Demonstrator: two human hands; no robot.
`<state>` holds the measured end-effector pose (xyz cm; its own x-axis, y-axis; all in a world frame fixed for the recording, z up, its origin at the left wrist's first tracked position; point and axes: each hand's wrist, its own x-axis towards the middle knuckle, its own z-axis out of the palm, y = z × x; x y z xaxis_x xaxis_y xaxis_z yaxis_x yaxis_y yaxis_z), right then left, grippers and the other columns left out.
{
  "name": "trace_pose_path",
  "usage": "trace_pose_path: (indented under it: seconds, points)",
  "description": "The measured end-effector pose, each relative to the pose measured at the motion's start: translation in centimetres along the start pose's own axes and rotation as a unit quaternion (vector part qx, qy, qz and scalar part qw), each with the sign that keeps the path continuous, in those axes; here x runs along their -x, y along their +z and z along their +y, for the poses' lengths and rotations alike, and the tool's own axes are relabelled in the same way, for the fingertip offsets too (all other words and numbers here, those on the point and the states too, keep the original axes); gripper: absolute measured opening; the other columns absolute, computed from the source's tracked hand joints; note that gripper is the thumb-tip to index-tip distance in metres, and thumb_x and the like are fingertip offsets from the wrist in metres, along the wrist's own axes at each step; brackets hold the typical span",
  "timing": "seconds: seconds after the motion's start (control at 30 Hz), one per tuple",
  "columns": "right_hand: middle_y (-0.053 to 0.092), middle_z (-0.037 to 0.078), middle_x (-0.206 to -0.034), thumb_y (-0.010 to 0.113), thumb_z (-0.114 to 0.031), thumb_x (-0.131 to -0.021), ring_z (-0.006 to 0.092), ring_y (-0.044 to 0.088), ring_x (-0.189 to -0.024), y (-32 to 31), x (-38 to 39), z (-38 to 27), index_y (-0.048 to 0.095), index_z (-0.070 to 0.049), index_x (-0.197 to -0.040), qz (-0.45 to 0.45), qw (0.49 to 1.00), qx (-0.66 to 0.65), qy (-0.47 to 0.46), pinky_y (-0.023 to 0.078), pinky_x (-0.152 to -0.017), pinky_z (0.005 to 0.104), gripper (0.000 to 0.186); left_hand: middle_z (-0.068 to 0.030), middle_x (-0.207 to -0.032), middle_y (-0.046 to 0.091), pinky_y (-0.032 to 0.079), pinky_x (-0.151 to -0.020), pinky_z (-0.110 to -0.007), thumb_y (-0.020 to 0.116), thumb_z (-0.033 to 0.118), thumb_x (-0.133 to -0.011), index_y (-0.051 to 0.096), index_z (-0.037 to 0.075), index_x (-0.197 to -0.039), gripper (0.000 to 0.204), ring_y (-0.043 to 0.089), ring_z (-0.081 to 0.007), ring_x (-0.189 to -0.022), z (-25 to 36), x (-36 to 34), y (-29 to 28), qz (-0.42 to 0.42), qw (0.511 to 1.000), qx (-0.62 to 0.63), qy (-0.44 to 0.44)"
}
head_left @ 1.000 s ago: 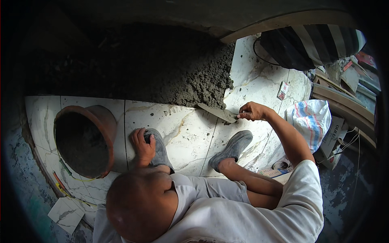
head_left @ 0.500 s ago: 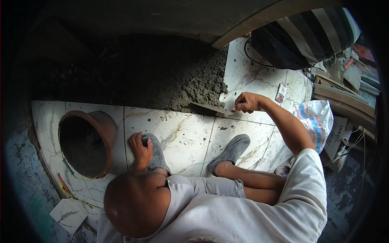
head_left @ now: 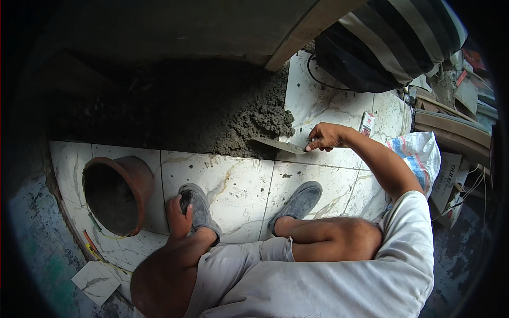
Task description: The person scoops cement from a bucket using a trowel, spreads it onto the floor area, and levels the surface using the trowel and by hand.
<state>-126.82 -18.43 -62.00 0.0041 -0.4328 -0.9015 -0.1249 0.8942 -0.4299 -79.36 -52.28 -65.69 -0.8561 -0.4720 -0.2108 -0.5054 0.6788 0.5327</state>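
My right hand (head_left: 326, 137) is closed on a flat trowel (head_left: 281, 145), its blade at the front edge of a rough heap of wet grey mortar (head_left: 268, 119), beside white veined tiles (head_left: 217, 175). My left hand (head_left: 179, 217) is low beside my left grey shoe (head_left: 204, 212), fingers curled by a small dark shape that I cannot make out. A terracotta-rimmed bucket (head_left: 137, 196) with a dark inside stands to the left of that hand.
At upper right are a striped black-and-grey bundle (head_left: 387, 42), a small white packet (head_left: 366, 124), a woven sack (head_left: 421, 153), a carton (head_left: 445, 185) and stacked boards (head_left: 450, 132). A loose tile (head_left: 95, 281) and thin cables lie at lower left. A dark wooden panel (head_left: 185, 26) borders the mortar.
My right hand and trowel stay at the mortar's edge, the wrist shifted slightly. My left hand has dropped a little along the shoe. The view has tilted, so both knees show more.
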Motion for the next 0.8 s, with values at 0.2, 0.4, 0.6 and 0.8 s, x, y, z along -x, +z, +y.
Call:
trace_pose_path:
  seconds: [0.2,0.4,0.6,0.8]
  points:
    - [0.056,0.004,-0.057,0.075,-0.044,-0.080,0.0136,0.056,-0.047,-7.0,-2.2,1.7,0.064,-0.004,-0.072,0.042,0.999,0.006,-0.029,0.044,-0.044,0.0298,0.042,-0.0132,-0.097,0.056,0.045,-0.080,-0.036,0.070,0.010,-0.080,0.050,-0.001,-0.120,0.046,0.054,-0.0241,-0.089,-5.8,10.7,-3.2,-0.006,0.990,-0.027,-0.141]
    - [0.053,0.003,-0.056,0.074,-0.041,-0.081,0.0119,0.052,-0.046,-8.0,-1.8,3.2,0.062,-0.003,-0.072,0.059,0.996,-0.031,-0.053,0.041,-0.043,0.0279,0.041,-0.0105,-0.091,0.056,0.045,-0.076,-0.034,0.071,0.009,-0.078,0.051,0.000,-0.119,0.047,0.053,-0.0217,-0.082,-5.8,10.7,-4.4,-0.005,0.988,-0.049,-0.146]
    - [0.052,0.004,-0.057,0.070,-0.043,-0.084,0.0140,0.051,-0.045,-8.2,-1.5,2.3,0.065,-0.001,-0.082,0.121,0.988,-0.070,-0.061,0.042,-0.047,0.0301,0.042,-0.0110,-0.095,0.057,0.046,-0.078,-0.035,0.072,0.007,-0.078,0.050,0.000,-0.122,0.050,0.055,-0.0225,-0.085,-4.7,11.9,-4.5,-0.046,0.971,-0.033,-0.230]
    - [0.065,0.018,-0.071,0.061,-0.048,-0.089,0.0322,0.066,-0.067,-3.8,-0.9,-4.3,0.067,0.002,-0.094,0.149,0.978,0.139,-0.043,0.051,-0.067,0.0425,0.051,-0.0116,-0.099,0.058,0.047,-0.080,-0.036,0.073,0.006,-0.078,0.050,0.001,-0.125,0.053,0.057,-0.0233,-0.089,-4.0,13.0,-4.6,-0.074,0.946,-0.010,-0.315]
